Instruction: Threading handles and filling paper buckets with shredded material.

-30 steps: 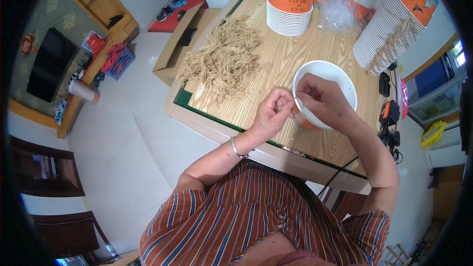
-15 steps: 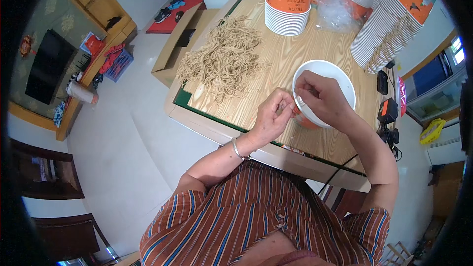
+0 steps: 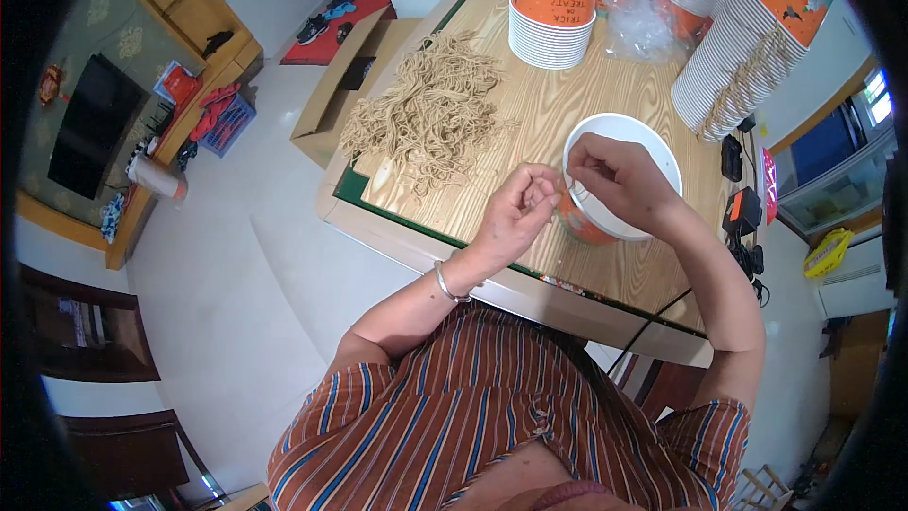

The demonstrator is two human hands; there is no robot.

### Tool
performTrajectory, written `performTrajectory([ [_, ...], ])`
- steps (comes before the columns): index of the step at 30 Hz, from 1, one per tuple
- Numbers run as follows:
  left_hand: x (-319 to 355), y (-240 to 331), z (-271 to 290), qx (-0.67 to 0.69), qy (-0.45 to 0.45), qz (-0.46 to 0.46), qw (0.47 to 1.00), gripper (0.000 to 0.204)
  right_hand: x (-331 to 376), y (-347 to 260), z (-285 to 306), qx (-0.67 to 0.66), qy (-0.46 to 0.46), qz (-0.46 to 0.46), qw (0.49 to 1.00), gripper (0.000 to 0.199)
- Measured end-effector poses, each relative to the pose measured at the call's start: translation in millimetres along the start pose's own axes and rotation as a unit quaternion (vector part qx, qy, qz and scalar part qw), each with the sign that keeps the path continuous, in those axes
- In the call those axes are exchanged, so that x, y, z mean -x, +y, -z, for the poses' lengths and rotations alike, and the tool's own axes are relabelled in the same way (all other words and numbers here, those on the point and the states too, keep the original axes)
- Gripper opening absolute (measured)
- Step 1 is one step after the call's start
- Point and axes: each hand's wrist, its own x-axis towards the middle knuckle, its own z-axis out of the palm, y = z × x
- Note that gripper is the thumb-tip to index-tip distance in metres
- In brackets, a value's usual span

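Note:
A paper bucket (image 3: 654, 144), white inside and orange outside, stands on the table in front of me. My right hand (image 3: 624, 185) is over its mouth, thumb and fingers pinched together near the left side of the rim. Just left of that rim, my left hand (image 3: 520, 213) has its fingers curled and the thumb against them. What either pinch holds is too small to make out. Part of the bucket is hidden behind my right hand. A tangled heap of tan cords (image 3: 426, 114) lies on the table to the left.
Stacked orange-and-white buckets (image 3: 553, 14) stand at the back; another stack (image 3: 742, 52) leans at the right with tan cords along it. A clear plastic bag (image 3: 643, 24) sits between them. Black adapters (image 3: 742, 213) lie along the right edge. An open carton (image 3: 326, 104) adjoins the table's left.
My left hand has shifted slightly left and up, a little away from the bucket, and its fingers have turned. My right hand stays at the rim, moving only slightly.

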Motion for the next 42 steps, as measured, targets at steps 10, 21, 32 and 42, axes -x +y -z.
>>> performTrajectory([
  [10,-14,23,-1,0.027,-0.025,-0.01,0.999,0.016,-1,-12,-1,-0.02,-0.015,-0.019,0.999,0.006],
  [21,-26,25,11,-0.053,-0.057,-0.044,0.996,0.005,-1,2,-3,-0.032,0.012,0.004,0.999,0.016],
  [32,-25,23,13,-0.137,-0.061,-0.147,0.978,0.009,3,-8,-1,-0.117,0.046,-0.01,0.992,0.014],
  [42,-11,14,8,-0.343,0.009,-0.297,0.891,0.028,-2,4,1,-0.081,0.089,-0.031,0.992,0.012],
])
